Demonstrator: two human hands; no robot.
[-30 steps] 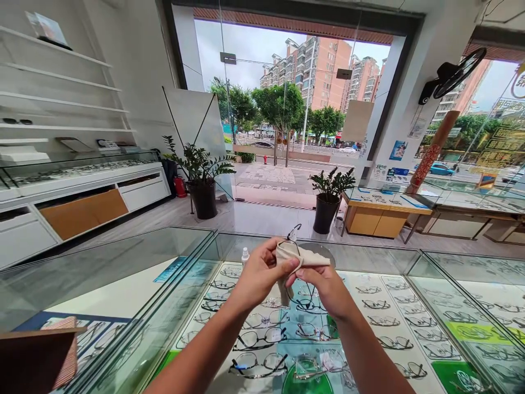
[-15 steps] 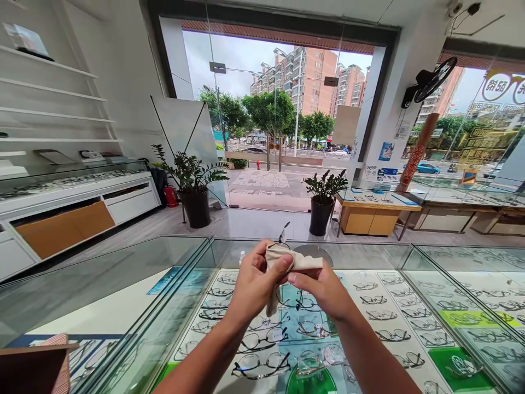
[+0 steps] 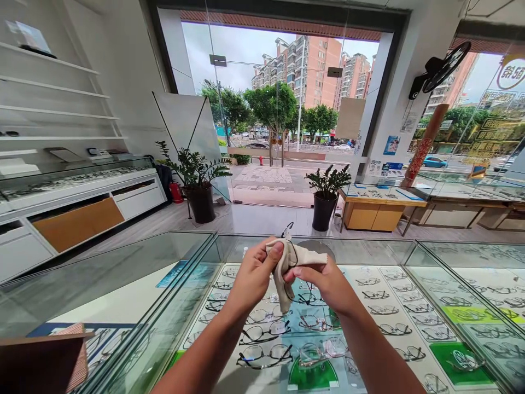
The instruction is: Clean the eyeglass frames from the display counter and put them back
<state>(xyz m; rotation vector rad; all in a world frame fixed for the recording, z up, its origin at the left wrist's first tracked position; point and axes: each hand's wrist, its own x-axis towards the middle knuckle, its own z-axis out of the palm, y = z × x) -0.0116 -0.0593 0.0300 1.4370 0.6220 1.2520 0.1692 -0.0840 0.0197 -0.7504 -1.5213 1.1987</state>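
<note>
Left hand (image 3: 253,273), head view: closed on beige cloth (image 3: 282,276), dark-framed eyeglasses (image 3: 287,234) partly wrapped in it; cloth's other side gripped by right hand (image 3: 324,280). Eyeglasses held up above glass display counter (image 3: 377,251). Since half-second ago, left thumb has been lifted farther from right thumb, dark rim exposed across cloth; grip judged to be readjusted, pressure on lens perhaps eased.

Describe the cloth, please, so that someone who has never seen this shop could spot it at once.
Look for the glass case in the centre foreground, with rows of eyeglasses inside. Above it, the left hand and right hand hold the cloth. It is crumpled and beige, one end hanging down, unlike the thin dark frame held with it.
</note>
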